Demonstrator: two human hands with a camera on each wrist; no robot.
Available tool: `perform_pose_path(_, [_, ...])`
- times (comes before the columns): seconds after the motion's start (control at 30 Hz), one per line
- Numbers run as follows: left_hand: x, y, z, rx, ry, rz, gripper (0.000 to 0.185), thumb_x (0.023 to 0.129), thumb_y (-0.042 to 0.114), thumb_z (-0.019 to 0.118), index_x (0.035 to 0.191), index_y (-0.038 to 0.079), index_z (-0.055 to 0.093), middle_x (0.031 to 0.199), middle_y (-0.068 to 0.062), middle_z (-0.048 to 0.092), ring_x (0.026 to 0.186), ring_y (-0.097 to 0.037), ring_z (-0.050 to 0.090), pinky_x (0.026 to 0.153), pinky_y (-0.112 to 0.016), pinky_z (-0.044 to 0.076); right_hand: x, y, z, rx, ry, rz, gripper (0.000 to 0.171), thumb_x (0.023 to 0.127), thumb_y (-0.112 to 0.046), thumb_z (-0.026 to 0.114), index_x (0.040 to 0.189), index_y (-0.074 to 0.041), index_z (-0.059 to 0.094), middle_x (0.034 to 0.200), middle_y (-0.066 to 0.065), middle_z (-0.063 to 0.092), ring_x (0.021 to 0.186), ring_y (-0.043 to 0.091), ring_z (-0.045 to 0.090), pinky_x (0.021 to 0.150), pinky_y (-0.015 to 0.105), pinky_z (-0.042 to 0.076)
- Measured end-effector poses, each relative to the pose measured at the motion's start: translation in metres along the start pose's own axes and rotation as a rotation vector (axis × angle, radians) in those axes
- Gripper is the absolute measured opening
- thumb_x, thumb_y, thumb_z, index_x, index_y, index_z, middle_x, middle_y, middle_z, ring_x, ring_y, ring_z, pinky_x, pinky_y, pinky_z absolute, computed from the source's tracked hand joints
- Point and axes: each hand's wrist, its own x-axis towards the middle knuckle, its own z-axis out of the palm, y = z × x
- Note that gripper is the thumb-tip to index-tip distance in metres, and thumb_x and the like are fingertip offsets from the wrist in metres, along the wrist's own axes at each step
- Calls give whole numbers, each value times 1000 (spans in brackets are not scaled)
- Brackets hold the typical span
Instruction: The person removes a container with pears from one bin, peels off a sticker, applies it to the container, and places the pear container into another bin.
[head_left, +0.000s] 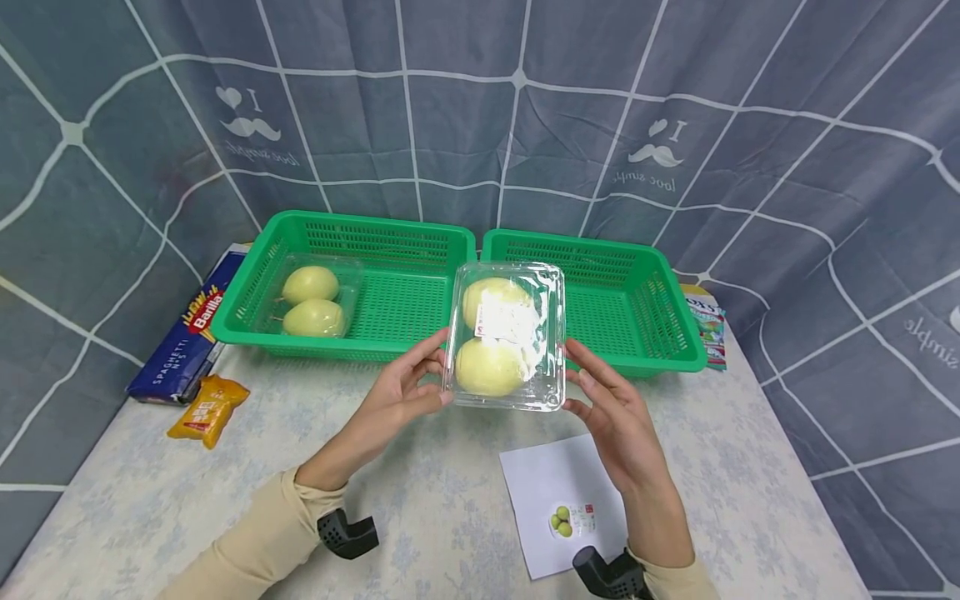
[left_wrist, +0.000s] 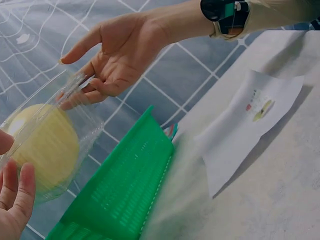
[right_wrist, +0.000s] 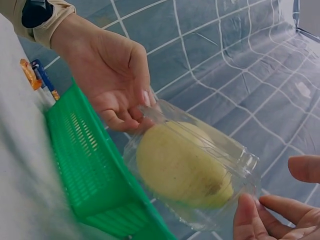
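Observation:
A clear plastic clamshell box of two yellow-green pears (head_left: pixel 491 367), with a white label on its lid, is raised in front of two green baskets. My left hand (head_left: pixel 397 387) pinches its left side, thumb above and fingers beneath. At the opposite side, the fingers of my right hand (head_left: pixel 618 417) touch the box's edge and lower corner. The right thumb stands apart from the plastic in the left wrist view. A second clear box of two pears (head_left: pixel 313 318) rests inside the left basket (head_left: pixel 397 343).
The right green basket (head_left: pixel 600 333) stands beside the left one. A blue spaghetti box (head_left: pixel 176 354) and an orange packet (head_left: pixel 208 410) lie at the left. Behind the right basket's end is a colourful packet (head_left: pixel 707 329). White paper with a pear picture (head_left: pixel 551 483) lies in front.

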Motion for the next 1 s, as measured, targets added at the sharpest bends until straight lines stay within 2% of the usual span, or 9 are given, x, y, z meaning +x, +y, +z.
perform_pose_path(0.2, [1, -2, 2, 21, 8, 5, 78, 91, -3, 61, 160, 10, 25, 123, -2, 46, 108, -8, 50, 83, -17, 51, 0, 1, 0, -1, 7, 12, 49, 106, -14, 46, 152, 0, 39, 149, -1, 48, 119, 10, 58, 87, 26, 53])
perform_pose_path(0.43, [5, -6, 7, 37, 12, 4, 79, 91, -4, 60, 160, 9, 25, 123, -4, 45, 109, -9, 50, 86, -17, 52, -1, 0, -1, -10, 45, 23, 38, 106, -18, 50, 142, -10, 58, 147, 1, 50, 124, 18, 53, 92, 30, 50])
perform_pose_path(0.7, [5, -6, 7, 68, 10, -5, 78, 91, -2, 62, 160, 10, 26, 127, -9, 45, 110, -10, 50, 87, -18, 52, -1, 0, -1, 4, 82, 51, 40, 106, -20, 50, 144, -6, 55, 147, -1, 51, 124, 17, 53, 94, 32, 49])
perform_pose_path(0.87, [8, -3, 6, 91, 14, -12, 77, 91, -1, 62, 159, 10, 27, 125, -9, 46, 109, -12, 51, 86, -19, 52, 1, 0, -3, 5, 78, 46, 37, 106, -19, 49, 141, -12, 60, 146, -1, 51, 124, 16, 53, 95, 32, 48])
perform_pose_path(1.0, [15, -1, 10, 82, 41, -19, 78, 88, -2, 63, 158, 11, 30, 123, -7, 47, 108, -12, 52, 86, -18, 52, 6, 2, -9, 60, 71, 61, 32, 107, -21, 48, 133, -17, 65, 143, -5, 54, 122, 14, 51, 92, 29, 48])
